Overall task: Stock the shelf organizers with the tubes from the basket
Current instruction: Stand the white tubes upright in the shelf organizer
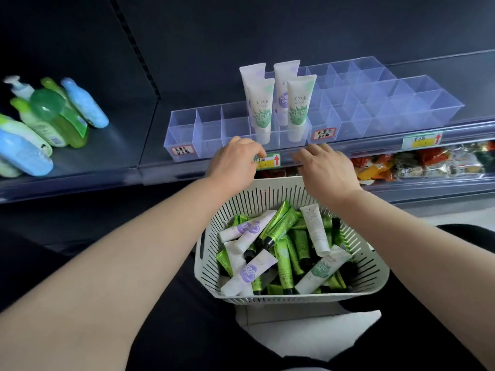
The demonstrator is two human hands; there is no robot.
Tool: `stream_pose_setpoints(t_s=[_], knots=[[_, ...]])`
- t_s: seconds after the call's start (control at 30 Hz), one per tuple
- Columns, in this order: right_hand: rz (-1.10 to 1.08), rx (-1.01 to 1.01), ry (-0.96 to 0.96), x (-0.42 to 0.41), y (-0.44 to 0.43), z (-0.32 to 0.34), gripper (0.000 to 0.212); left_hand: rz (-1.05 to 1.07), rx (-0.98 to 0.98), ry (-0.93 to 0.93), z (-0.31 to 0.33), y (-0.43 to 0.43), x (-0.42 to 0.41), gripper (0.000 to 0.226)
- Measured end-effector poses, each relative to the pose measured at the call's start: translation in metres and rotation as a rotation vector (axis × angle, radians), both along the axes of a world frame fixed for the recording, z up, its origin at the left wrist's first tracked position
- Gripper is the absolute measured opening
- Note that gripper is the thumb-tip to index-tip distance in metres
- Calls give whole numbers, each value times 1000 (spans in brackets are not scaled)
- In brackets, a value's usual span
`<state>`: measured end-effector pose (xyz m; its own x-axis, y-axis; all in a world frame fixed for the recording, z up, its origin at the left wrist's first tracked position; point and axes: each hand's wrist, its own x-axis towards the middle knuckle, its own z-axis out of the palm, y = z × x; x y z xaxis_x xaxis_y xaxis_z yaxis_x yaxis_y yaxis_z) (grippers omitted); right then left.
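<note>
Early stage: four tubes stand in the organizers by the shelf's front edge; most remain in the basket. Right hand rests there slack and empty; left hand curled, grip unclear

- basket sits down front, below the shelf edge, with loose tubes piled inside
- organizers lined up along the shelf, centre to right
- upright tubes in the left organizer's compartments
- bottles way off left, same shelf
- packets on the lower shelf, right of the basket
</note>
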<state>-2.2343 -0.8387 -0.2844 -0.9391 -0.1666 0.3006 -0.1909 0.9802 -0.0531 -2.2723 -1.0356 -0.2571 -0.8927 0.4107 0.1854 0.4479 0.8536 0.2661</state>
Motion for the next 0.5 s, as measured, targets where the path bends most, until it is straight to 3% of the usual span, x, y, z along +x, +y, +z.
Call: stream_pose_setpoints(t_s=[0.37, 0.5], knots=[[-181, -71, -575, 23, 31, -102, 34, -22, -55, -285, -86, 25, 22, 26], [-223, -83, -685, 24, 25, -127, 51, -30, -41, -302, -105, 25, 25, 21]])
